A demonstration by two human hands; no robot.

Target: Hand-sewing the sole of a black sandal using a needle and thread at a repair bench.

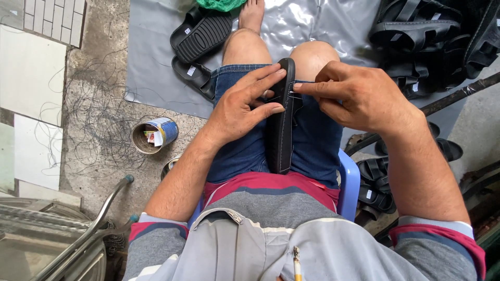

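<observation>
Seated worker with a black sandal [282, 117] held on edge between the thighs, over denim shorts [245, 151]. The left hand [240, 106] clasps the sandal from its side, fingers laid across the sole edge and thumb beneath; the right hand [359, 96] pinches thumb and forefinger together at the upper edge of the sandal, on its strap or on something too small to make out. Judged from this pose, the work goes best if the left hand keeps the sole steady against the lap while the right works in small, controlled pulls close to the edge. An open tin can [154, 135], cylindrical with a blue and white paper label, stands on the concrete floor [99, 67] beside the left forearm amid loose dark threads. Finished black sandals [200, 39] lie on a grey sheet [302, 23] ahead, small white rectangular stickers on their footbeds; a further heap of sandals [432, 36] lies on the right, also stickered
</observation>
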